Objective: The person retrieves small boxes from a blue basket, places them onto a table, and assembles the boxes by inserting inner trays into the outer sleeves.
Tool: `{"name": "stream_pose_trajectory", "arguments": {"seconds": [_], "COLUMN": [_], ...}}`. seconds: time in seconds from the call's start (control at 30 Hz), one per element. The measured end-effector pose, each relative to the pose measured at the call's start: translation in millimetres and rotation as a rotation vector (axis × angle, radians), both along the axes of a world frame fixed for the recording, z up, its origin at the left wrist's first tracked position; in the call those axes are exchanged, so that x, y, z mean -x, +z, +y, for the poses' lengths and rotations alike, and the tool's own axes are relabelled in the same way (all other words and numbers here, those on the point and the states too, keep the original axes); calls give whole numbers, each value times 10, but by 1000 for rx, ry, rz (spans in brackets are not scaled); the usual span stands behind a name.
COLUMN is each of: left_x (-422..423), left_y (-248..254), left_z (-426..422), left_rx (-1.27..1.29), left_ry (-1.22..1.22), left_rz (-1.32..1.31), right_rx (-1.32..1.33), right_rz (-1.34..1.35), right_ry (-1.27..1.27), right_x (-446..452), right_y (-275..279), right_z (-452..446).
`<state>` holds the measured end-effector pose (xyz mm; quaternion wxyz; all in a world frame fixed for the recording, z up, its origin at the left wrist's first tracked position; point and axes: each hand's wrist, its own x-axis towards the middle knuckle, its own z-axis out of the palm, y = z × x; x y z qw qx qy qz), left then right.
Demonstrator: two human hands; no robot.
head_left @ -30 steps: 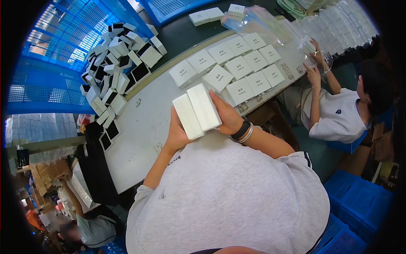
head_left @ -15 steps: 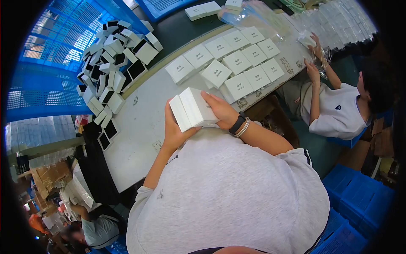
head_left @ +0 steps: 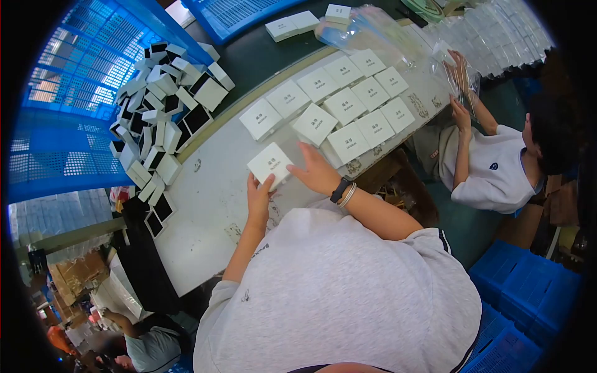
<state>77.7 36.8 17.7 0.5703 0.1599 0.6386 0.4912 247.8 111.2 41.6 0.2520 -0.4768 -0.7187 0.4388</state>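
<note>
A white square box (head_left: 268, 163) with dark print on its lid lies label-up, low over or on the table before me. My left hand (head_left: 259, 198) grips its near corner, thumb on top. To the right, my right hand (head_left: 318, 173) is open, fingers apart, its thumb tip at the box's right edge; whether it touches I cannot tell. Just beyond are rows of similar closed white boxes (head_left: 349, 143), with one tilted box (head_left: 314, 124) closest to my right hand.
A heap of open white box parts (head_left: 163, 102) fills the left, against a blue crate (head_left: 74, 152). On the right, a co-worker (head_left: 491, 161) handles a clear plastic bag (head_left: 463, 78). Plastic bags (head_left: 367, 31) lie at the back of the white table (head_left: 186, 248). Blue crates (head_left: 522, 280) stand lower right.
The box has moved away from my body toward the table and turned label-up. My right hand has loosened from its side and spread its fingers; my left still holds it.
</note>
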Motion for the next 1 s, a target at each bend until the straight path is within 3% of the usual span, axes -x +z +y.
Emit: {"name": "stream_pose_trajectory", "arguments": {"seconds": [0.07,0.1,0.17,0.3,0.4,0.57,0.7,0.77,0.8,0.9,1.0], "left_x": [54,60,37,-27,-182,-190,-119,-52,20,129,305], "left_y": [-146,-168,-190,-360,-377,-421,-256,-287,-368,-177,-168], "left_z": [147,224,359,562,637,791,816,743,680,782,909], "left_rx": [25,47,-7,-65,-43,-96,32,56,69,84,91], "left_ry": [-1,1,-62,-160,-145,-198,-142,-13,48,198,338], "left_rz": [29,64,101,271,250,298,273,329,361,316,346], "right_rx": [-295,-295,-635,-693,-613,-517,-502,-355,-478,-266,-219], "right_rz": [-376,-381,-659,-822,-863,-695,-602,-315,-193,116,205], "right_ry": [140,138,206,122,90,108,140,52,-62,-415,-662], "right_x": [-160,-212,-300,-323,-238,-216,-321,-411,-464,-639,-738], "right_y": [10,25,67,-324,-381,-103,114,217,225,43,-196], "right_z": [136,199,376,689,674,805,1101,1522,1878,3220,4618]}}
